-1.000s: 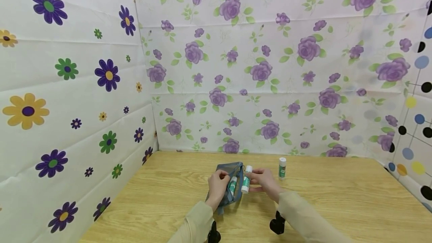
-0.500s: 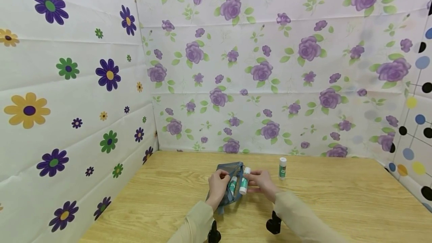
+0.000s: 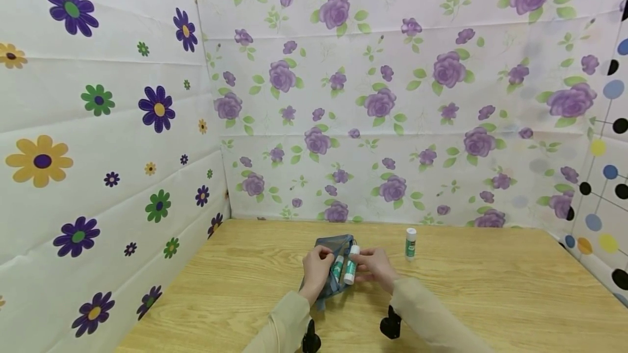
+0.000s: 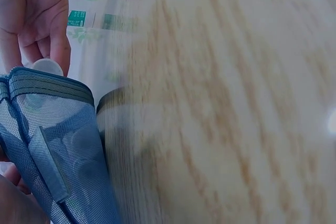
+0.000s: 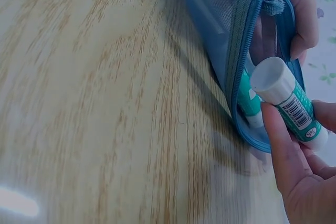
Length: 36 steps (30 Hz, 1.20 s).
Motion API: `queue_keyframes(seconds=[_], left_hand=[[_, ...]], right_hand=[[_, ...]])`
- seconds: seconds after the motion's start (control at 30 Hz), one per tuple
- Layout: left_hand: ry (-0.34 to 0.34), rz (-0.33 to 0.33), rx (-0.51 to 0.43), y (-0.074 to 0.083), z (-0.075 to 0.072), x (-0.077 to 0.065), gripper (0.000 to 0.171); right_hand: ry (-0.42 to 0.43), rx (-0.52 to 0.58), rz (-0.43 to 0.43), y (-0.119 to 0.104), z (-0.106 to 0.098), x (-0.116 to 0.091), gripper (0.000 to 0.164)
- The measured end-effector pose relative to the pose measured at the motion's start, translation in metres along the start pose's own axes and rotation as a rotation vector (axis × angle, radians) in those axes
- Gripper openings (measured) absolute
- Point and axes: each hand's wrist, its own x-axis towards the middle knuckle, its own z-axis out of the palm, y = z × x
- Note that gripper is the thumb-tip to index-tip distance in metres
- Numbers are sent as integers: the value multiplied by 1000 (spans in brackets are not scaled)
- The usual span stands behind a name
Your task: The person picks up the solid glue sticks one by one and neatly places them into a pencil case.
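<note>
My left hand [image 3: 316, 271] grips the rim of a blue mesh zipper pouch [image 4: 79, 124] and keeps its mouth spread. Inside, a green-and-white glue stick [image 5: 248, 98] lies near the opening. With thumb and fingers, my right hand [image 3: 378, 268] pinches a second glue stick [image 5: 294, 106], tilted, right at the pouch's zipped mouth. The right wrist view shows its white end and barcode label overlapping the opening; how far in it reaches cannot be told. A third glue stick [image 3: 410, 244] stands upright on the table to the right.
The wood-grain table [image 3: 481, 282] carries these things. A purple-rose cloth [image 3: 392, 124] hangs behind it, a daisy-print cloth [image 3: 113, 140] on the left and a dotted one [image 3: 601, 206] on the right. Black wrist mounts [image 3: 391, 324] hang below the forearms.
My right hand has moved left with its glue stick, from beside the pouch to its mouth. The left hand and pouch have barely shifted; the upright glue stick stays put.
</note>
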Motion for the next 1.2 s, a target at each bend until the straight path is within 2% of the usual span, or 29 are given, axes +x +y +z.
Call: queue_keyframes(seconds=[0.2,0.5,0.93,1.2], left_hand=[[0,-7,-2,1,0,0,5],[-2,-12,-5,1,1,0,5],[1,-13,3,-3,1,1,5],[-2,-12,-6,-2,1,0,6]], right_hand=[[-15,7,4,2,2,2,38],[48,-6,55,2,7,3,43],[75,-68,82,3,13,6,37],[71,-122,44,7,15,9,33]])
